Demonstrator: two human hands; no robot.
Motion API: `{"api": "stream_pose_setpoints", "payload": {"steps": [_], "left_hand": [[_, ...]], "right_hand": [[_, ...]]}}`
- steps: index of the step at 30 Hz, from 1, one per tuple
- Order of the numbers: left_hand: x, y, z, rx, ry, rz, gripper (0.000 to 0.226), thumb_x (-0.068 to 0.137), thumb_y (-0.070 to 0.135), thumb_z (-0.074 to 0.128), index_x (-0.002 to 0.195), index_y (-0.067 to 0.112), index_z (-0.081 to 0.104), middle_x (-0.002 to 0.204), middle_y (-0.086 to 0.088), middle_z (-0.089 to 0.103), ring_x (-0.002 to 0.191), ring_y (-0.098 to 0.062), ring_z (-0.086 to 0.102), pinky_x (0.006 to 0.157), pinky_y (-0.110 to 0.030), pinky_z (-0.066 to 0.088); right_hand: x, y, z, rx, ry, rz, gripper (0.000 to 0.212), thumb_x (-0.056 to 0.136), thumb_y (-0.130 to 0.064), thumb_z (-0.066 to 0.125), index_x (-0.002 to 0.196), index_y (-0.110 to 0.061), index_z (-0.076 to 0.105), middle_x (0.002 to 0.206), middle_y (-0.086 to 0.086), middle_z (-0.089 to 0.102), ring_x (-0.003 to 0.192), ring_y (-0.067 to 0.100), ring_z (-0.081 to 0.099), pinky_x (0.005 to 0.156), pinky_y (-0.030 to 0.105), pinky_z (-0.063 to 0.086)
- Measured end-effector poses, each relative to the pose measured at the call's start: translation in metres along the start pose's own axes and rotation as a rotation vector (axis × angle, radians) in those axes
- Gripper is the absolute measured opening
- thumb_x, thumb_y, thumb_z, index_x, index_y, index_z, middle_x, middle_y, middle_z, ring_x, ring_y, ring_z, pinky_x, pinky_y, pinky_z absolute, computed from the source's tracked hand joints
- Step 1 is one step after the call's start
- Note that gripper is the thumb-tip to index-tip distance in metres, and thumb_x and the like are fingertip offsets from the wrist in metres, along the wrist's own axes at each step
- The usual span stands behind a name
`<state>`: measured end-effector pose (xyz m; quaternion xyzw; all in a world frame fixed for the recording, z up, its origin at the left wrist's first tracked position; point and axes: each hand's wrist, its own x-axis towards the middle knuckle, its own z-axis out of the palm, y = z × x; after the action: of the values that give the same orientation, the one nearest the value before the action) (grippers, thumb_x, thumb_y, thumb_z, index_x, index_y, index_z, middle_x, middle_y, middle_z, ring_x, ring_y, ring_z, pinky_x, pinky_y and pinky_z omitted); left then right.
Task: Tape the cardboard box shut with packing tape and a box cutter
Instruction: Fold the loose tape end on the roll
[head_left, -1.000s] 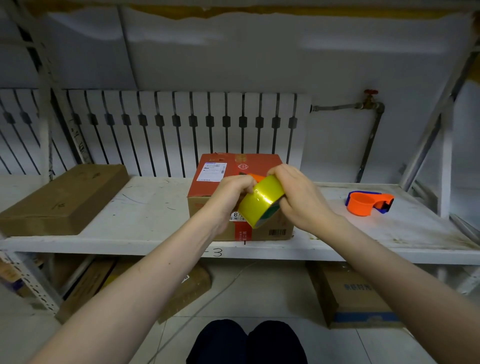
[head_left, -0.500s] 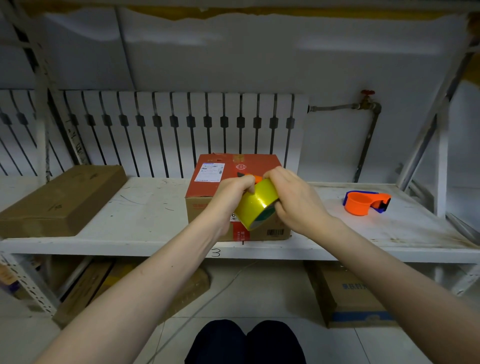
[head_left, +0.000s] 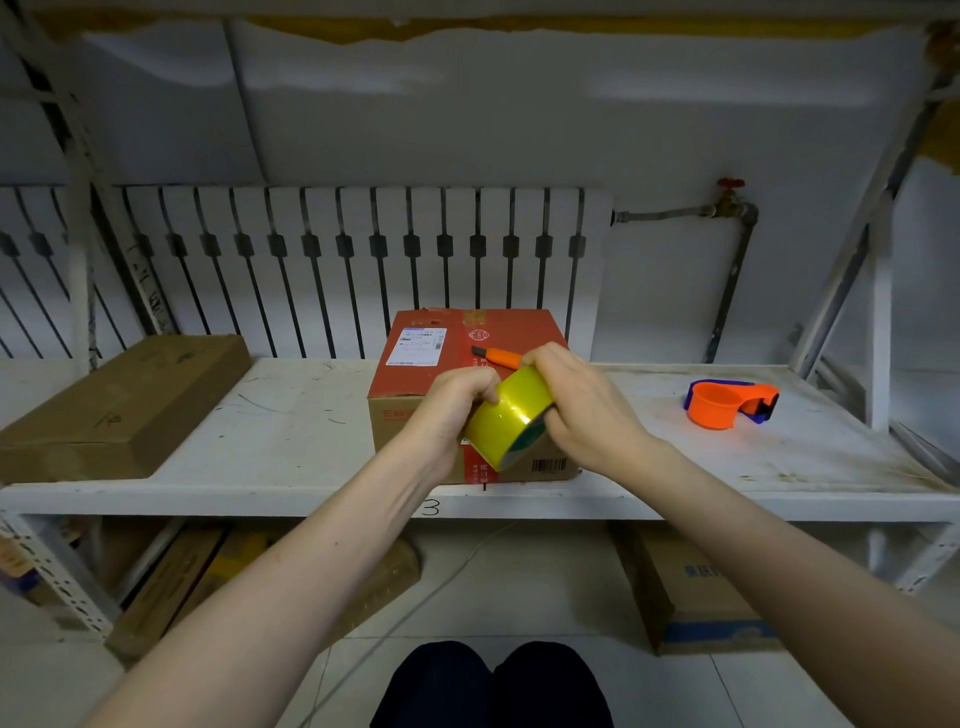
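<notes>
both my hands grip the tape roll (head_left: 508, 415), left hand (head_left: 451, 410) and right hand (head_left: 582, 410) closed around it just before the box (head_left: 467, 364), cutter (head_left: 498, 356) lying on it behind my fingers; i think i search the tape end, next peel it.

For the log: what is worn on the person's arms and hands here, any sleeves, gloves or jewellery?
Nothing visible: the left hand and right hand are gloveless, with no rings or watch in sight, and both forearms are uncovered as far as the frame shows. No sleeve edge appears.
</notes>
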<state>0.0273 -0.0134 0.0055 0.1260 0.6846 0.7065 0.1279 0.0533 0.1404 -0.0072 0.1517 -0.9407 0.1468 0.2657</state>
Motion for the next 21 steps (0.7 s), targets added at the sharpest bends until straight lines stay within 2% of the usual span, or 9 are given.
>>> {"api": "stream_pose_setpoints", "payload": {"steps": [3, 5, 9, 11, 13, 15, 17, 19, 21], "left_hand": [[0.002, -0.004, -0.003, 0.039, -0.054, 0.048, 0.011, 0.044, 0.008, 0.043, 0.046, 0.019, 0.043, 0.056, 0.004, 0.042, 0.065, -0.017, 0.037, 0.060, -0.030, 0.031], [0.003, -0.006, -0.007, 0.086, -0.090, 0.067, 0.014, 0.045, 0.007, 0.045, 0.048, 0.020, 0.051, 0.054, 0.006, 0.048, 0.067, -0.018, 0.042, 0.062, -0.031, 0.035], [0.003, -0.001, -0.015, 0.266, -0.259, 0.141, 0.024, 0.069, 0.007, 0.065, 0.089, 0.021, 0.066, 0.089, 0.002, 0.066, 0.090, -0.016, 0.059, 0.079, -0.028, 0.046], [0.001, 0.000, -0.014, 0.327, -0.285, 0.156, 0.029, 0.078, 0.000, 0.068, 0.102, 0.014, 0.064, 0.094, 0.001, 0.067, 0.090, -0.012, 0.063, 0.078, -0.023, 0.051], [-0.001, -0.003, -0.011, 0.363, -0.218, 0.184, 0.028, 0.078, 0.000, 0.069, 0.103, 0.013, 0.062, 0.093, 0.003, 0.066, 0.088, -0.010, 0.062, 0.077, -0.021, 0.051], [0.000, -0.006, -0.008, 0.408, -0.149, 0.226, 0.028, 0.077, 0.002, 0.072, 0.100, 0.012, 0.062, 0.091, 0.004, 0.064, 0.087, -0.009, 0.060, 0.078, -0.022, 0.049], [0.002, -0.009, -0.004, 0.444, -0.113, 0.246, 0.030, 0.075, 0.003, 0.073, 0.103, 0.009, 0.063, 0.095, -0.001, 0.064, 0.091, -0.014, 0.059, 0.083, -0.027, 0.049], [0.001, -0.010, 0.000, 0.450, -0.090, 0.251, 0.032, 0.075, 0.004, 0.073, 0.106, 0.008, 0.063, 0.099, -0.006, 0.065, 0.094, -0.018, 0.059, 0.086, -0.032, 0.049], [-0.001, -0.011, 0.004, 0.456, -0.057, 0.253, 0.033, 0.076, 0.006, 0.073, 0.108, 0.009, 0.064, 0.101, -0.006, 0.066, 0.096, -0.018, 0.060, 0.084, -0.031, 0.050]], "right_hand": [[0.000, 0.002, 0.002, 0.044, 0.006, 0.019, 0.034, 0.086, -0.003, 0.049, 0.118, -0.014, 0.046, 0.113, 0.003, 0.052, 0.095, 0.012, 0.047, 0.070, 0.025, 0.040], [0.000, 0.005, 0.001, 0.087, 0.004, 0.048, 0.034, 0.087, -0.001, 0.047, 0.118, -0.014, 0.045, 0.111, 0.000, 0.051, 0.093, 0.008, 0.044, 0.070, 0.024, 0.039], [0.001, 0.014, 0.001, 0.217, -0.009, 0.120, 0.037, 0.085, 0.004, 0.046, 0.117, -0.015, 0.044, 0.109, -0.001, 0.047, 0.098, 0.016, 0.049, 0.069, 0.016, 0.038], [0.002, 0.018, -0.001, 0.250, -0.106, 0.170, 0.048, 0.086, 0.002, 0.048, 0.130, -0.014, 0.037, 0.124, 0.003, 0.044, 0.110, 0.015, 0.046, 0.079, 0.013, 0.038], [0.000, 0.018, -0.005, 0.234, -0.174, 0.186, 0.060, 0.088, -0.001, 0.048, 0.142, -0.015, 0.026, 0.139, 0.004, 0.034, 0.120, 0.015, 0.042, 0.092, 0.021, 0.039], [-0.002, 0.014, -0.009, 0.214, -0.057, 0.152, 0.055, 0.088, -0.001, 0.045, 0.140, -0.015, 0.035, 0.133, 0.002, 0.042, 0.116, 0.015, 0.046, 0.091, 0.027, 0.043], [-0.004, 0.007, -0.012, 0.218, 0.097, 0.078, 0.040, 0.089, -0.005, 0.048, 0.127, -0.015, 0.054, 0.116, 0.000, 0.053, 0.103, 0.013, 0.053, 0.082, 0.027, 0.047], [-0.006, 0.003, -0.010, 0.180, 0.161, 0.016, 0.026, 0.089, -0.017, 0.056, 0.114, -0.016, 0.065, 0.102, -0.001, 0.058, 0.091, 0.013, 0.057, 0.074, 0.032, 0.052], [-0.008, 0.002, -0.006, 0.143, 0.205, 0.003, 0.022, 0.087, -0.022, 0.062, 0.105, -0.015, 0.070, 0.094, 0.001, 0.062, 0.084, 0.016, 0.060, 0.069, 0.039, 0.054]]}}
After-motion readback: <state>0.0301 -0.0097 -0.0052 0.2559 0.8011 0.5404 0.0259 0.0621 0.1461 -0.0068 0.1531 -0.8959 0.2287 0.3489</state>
